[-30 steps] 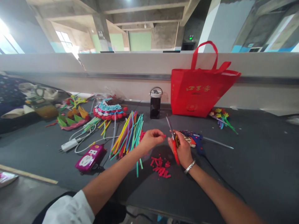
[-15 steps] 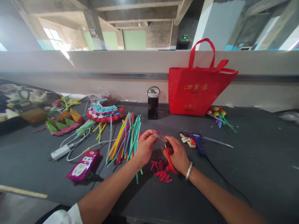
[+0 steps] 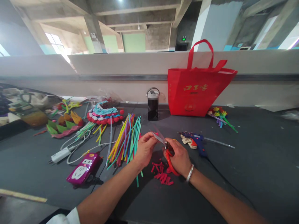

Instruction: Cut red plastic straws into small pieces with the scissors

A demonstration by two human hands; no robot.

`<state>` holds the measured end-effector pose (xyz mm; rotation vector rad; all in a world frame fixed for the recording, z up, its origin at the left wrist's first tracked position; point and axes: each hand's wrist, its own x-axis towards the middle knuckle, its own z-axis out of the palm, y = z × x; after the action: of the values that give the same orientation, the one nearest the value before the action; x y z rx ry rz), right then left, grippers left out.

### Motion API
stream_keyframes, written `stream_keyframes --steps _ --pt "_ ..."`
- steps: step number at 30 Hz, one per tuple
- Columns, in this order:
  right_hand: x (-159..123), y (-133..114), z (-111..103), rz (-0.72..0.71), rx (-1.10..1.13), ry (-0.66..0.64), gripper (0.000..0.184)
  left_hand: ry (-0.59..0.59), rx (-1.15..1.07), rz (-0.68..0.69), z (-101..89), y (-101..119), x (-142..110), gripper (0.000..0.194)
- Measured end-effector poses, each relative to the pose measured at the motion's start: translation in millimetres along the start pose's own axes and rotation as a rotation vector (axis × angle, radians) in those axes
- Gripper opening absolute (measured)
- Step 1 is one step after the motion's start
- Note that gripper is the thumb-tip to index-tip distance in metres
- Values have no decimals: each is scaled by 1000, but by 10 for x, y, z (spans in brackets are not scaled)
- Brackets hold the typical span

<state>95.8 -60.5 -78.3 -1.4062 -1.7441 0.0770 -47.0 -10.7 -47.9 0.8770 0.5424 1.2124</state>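
Note:
My right hand (image 3: 178, 157) grips a pair of scissors (image 3: 172, 165) by the red handles. Their blades stand apart and point up and left, close to the fingertips of my left hand (image 3: 146, 149). Those fingers are pinched on a small red strip (image 3: 157, 133), mostly hidden by fingers and blades. Below the hands, a loose heap of short red pieces (image 3: 163, 178) lies on the black table (image 3: 140, 205). Just left of my left hand is a bundle of coloured pipe cleaners (image 3: 123, 140).
A blue glue gun (image 3: 197, 141) with its cord lies right of my hands. Behind stand a dark bottle (image 3: 153, 109) and a red bag (image 3: 191, 93). At left are a purple power socket (image 3: 84, 168), a white charger (image 3: 61, 154), a felt crown (image 3: 64, 126) and pompom decorations (image 3: 105, 113).
The scissor blades have opened; they were closer together before. Both hands stay in nearly the same place, with my right hand slightly further right.

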Motion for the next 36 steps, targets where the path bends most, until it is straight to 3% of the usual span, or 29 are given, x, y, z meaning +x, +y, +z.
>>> stream_keyframes --steps 20,31,36 --pt "-28 57 18 -33 -24 36 35 -36 -11 5 -3 8 -6 9" --pt "-26 26 -1 31 -11 23 32 -21 -25 5 0 38 3 7" --pt "-5 44 -16 -14 -52 22 34 -30 -50 16 -24 21 19 7"
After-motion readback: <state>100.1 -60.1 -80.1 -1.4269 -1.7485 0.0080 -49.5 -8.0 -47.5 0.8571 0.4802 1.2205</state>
